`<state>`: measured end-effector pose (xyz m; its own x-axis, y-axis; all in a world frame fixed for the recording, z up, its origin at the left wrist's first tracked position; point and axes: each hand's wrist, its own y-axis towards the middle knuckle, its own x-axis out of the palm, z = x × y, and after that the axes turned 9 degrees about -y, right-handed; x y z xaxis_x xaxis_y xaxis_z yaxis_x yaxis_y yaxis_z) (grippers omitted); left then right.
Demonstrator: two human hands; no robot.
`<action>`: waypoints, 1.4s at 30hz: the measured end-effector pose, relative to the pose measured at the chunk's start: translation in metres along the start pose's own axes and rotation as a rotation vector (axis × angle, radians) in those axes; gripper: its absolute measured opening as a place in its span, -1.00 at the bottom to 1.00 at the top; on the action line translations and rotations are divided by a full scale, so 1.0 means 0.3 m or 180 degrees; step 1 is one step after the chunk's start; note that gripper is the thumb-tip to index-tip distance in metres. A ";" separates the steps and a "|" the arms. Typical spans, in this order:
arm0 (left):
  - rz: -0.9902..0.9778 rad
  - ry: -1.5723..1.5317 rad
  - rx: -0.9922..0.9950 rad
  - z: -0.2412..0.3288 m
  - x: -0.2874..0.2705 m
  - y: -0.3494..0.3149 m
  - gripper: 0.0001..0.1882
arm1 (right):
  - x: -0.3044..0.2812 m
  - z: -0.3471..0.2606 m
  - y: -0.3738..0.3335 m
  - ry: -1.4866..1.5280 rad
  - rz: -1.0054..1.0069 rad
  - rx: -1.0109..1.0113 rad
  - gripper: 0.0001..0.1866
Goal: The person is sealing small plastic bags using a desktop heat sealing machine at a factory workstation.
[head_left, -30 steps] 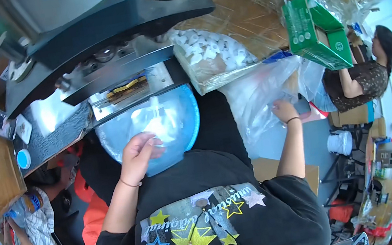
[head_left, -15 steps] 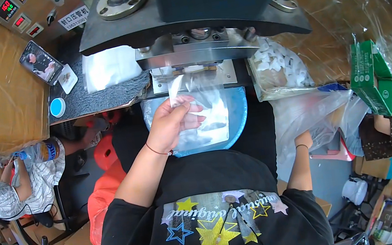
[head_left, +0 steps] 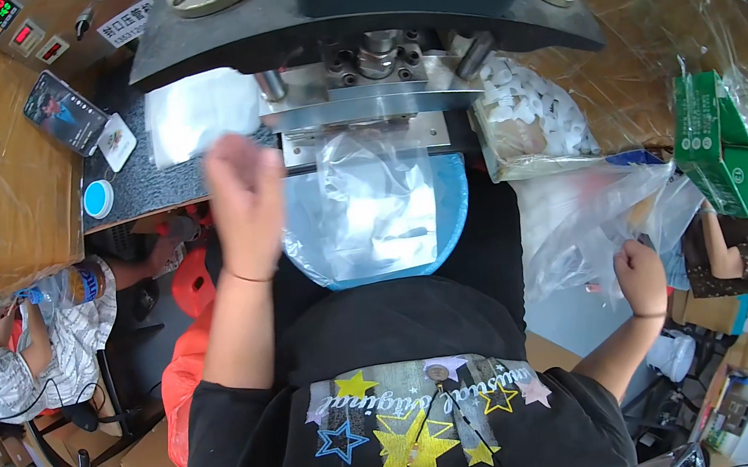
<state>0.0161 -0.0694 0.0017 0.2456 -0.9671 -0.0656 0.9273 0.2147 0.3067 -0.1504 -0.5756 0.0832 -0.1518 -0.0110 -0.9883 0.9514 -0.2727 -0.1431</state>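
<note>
My left hand [head_left: 246, 204] is raised beside the press, just short of a stack of clear plastic bags [head_left: 190, 116]. Motion smears its fingers. A single clear bag [head_left: 378, 209] hangs from the press's metal jaw [head_left: 366, 106], its lower part over a blue basin [head_left: 452, 213] at my lap. Neither hand touches that bag. Off to the right, my right hand [head_left: 640, 277] is closed, fingers curled, at the edge of a large clear plastic sack [head_left: 575, 234]. Whether it grips anything is hidden.
A bin of small white plastic pieces [head_left: 534, 111] stands right of the press. Nearby are a green box [head_left: 706, 144], a phone [head_left: 63, 113] and a round blue-topped tub [head_left: 99, 199]. Other people sit at the left [head_left: 71, 324] and right [head_left: 740, 249].
My left hand has let go of the bag at the press and moved left and up toward the stack. The right hand has come out of the sack's side, rightward and into fuller view.
</note>
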 end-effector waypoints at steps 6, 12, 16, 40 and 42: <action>-0.0669 0.3675 0.0862 -0.114 -0.237 0.132 -0.38 | -0.176 -0.450 -0.002 0.1024 0.0132 -0.1805 -0.89; -0.1238 0.3368 0.1169 -0.009 -0.199 0.030 -0.46 | -0.019 -0.648 0.133 0.1204 0.0473 -0.2431 -0.86; -0.1139 0.2906 0.1166 0.028 -0.225 0.030 -0.70 | -0.065 -0.622 0.381 0.1081 0.1990 -0.1672 -0.82; -0.2583 -0.1940 -0.2225 0.121 0.098 -0.244 -0.67 | -0.115 -0.817 0.303 0.2561 0.0112 -0.3116 -0.82; -0.2842 -0.2444 -0.2803 0.115 0.108 -0.256 -0.68 | -0.128 -0.810 0.300 0.2256 -0.0278 -0.3110 -0.79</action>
<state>-0.0570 -0.1218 0.0089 -0.4348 -0.5936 0.6772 0.6256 -0.7400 -0.2470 0.0063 -0.3660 0.0955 -0.3364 0.5841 -0.7387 0.7928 0.5990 0.1126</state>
